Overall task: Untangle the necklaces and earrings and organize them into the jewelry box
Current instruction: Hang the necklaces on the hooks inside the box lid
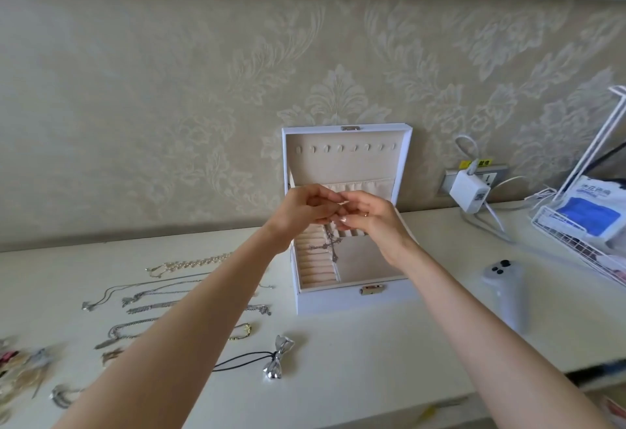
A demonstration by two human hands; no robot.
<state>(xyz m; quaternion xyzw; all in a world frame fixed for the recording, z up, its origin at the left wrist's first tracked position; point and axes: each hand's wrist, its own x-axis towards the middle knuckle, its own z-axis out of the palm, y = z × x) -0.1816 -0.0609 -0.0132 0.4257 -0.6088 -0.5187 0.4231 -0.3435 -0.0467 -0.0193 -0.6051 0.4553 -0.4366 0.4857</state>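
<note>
Far to the left of the white hinged jewelry box, at the edge of the cream bench, a blurred heap of mixed earrings and chains waits unsorted. Nearer the box, also on its left, several chains lie side by side, with the pale beaded gold-tone necklace at the back and the black cord with a shiny silver bow pendant at the front. Above the box's open tray our left hand and right hand meet. The fingers of both are curled into a narrow pinch on the fine chain of the silver cross-pendant necklace, whose cross hangs free just over the cream ring rolls in the left half of the box. We seem to be working at the clasp, though it is too small to see. To do this well we should keep the pinch tight and close to the clasp and let the cross's weight hold the chain straight. We should also lift it clear of the rolls so nothing snags. The row of small cream hooks in the upright lid looks the likely place for it. To the right of the box, well apart, a white handheld controller with dark buttons lies out of our way.
</note>
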